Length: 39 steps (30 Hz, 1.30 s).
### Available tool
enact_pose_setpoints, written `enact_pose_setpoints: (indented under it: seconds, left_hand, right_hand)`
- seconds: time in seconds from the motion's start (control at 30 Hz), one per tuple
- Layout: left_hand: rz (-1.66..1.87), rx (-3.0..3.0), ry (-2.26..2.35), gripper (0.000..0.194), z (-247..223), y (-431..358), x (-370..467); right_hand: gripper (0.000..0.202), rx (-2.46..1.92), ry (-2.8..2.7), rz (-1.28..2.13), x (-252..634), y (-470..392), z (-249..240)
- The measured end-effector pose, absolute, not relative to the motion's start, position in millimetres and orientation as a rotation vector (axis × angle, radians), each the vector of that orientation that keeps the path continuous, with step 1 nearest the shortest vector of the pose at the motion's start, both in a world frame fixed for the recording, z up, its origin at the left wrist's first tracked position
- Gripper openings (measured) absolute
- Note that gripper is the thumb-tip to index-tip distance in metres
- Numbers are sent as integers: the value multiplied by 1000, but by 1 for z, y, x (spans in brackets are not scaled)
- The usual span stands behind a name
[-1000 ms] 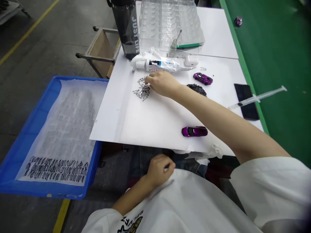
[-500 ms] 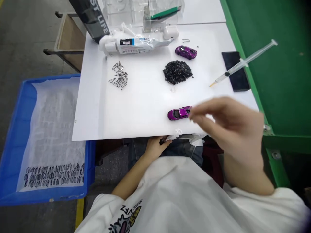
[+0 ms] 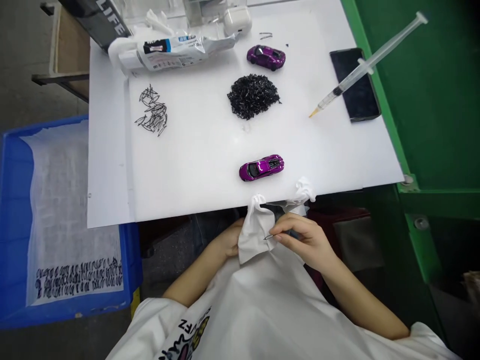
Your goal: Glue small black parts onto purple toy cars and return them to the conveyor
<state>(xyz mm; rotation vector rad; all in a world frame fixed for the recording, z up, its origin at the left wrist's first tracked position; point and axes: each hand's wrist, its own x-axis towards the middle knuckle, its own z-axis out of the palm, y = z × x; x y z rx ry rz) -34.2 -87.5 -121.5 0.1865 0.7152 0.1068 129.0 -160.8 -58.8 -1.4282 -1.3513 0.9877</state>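
A white table has a heap of tiny black bits on it, shiny and piled up. 1 purple toy car sits just past the heap, and another purple car sits on the heap's near side. Left of the heap lies a loose bunch of thin loops. Right of the heap, a clear syringe lies across a dark phone.

Nearer the person than the heap, the right hand pinches 1 thin black loop between thumb and finger, by a white cloth. The left hand is partly behind the cloth, so I cannot tell how its fingers grip.

Well left of the heap is a blue tray, with white paper and rows of dark loops in it. Grey floor shows far left of the heap, and a big green surface is far right of it.
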Motion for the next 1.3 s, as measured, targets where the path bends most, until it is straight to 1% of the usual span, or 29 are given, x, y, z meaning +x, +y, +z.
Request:
enact_pose_setpoints:
  seconds: [0.1, 0.17, 0.33, 0.43, 0.57, 0.7, 0.83, 0.97, 1.0, 1.1, 1.13, 1.2, 1.23, 1.3]
  left_hand:
    - [154, 310, 723, 34, -105, -91, -31]
    - [180, 382, 740, 37, -95, -92, -30]
    - [274, 538, 812, 25, -79, -90, -24]
    - [309, 638, 835, 25, -76, -87, -22]
    - [312, 855, 823, 24, -77, -86, -24]
    - [315, 1007, 821, 21, -80, -87, -26]
    - [271, 1117, 851, 17, -79, -83, -25]
    - [170, 1321, 922, 12, -63, -71, -33]
    - [131, 1412, 933, 11, -55, -66, -37]
    - [-15, 1960, 977, 20, -26, -54, -54]
    - [-6, 2029, 984, 22, -16, -51, -59]
    - [122, 1994, 993, 24, -1, -44, -63]
    - [222, 1969, 995, 22, 3, -41, -62]
    - [445, 2052, 1004, 12, 4, -33, -53]
  right_hand:
    - [16, -1482, -1478, 832, 131, -159, -57]
    - [17, -1508, -1575, 731, 133, -158, -57]
    - [11, -1556, -1769, 554, 134, -155, -51]
    - [8, -1569, -1854, 482, 136, -153, -45]
    - [8, -1462, -2066, 309, 137, -148, -43]
    - [5, -1418, -2161, 255, 133, -144, -48]
    - [6, -1482, -2095, 240, 137, -148, -46]
    - [14, -1623, -1690, 397, 159, -156, -30]
    - [17, -1613, -1564, 403, 165, -157, -25]
    - [23, -1506, -1364, 326, 176, -150, -13]
    - [24, -1477, -1348, 296, 177, -144, -11]
    - [22, -1445, -1329, 278, 176, -129, -9]
    - [20, -1435, -1316, 302, 175, -120, -8]
    - [15, -1400, -1287, 404, 173, -103, -8]
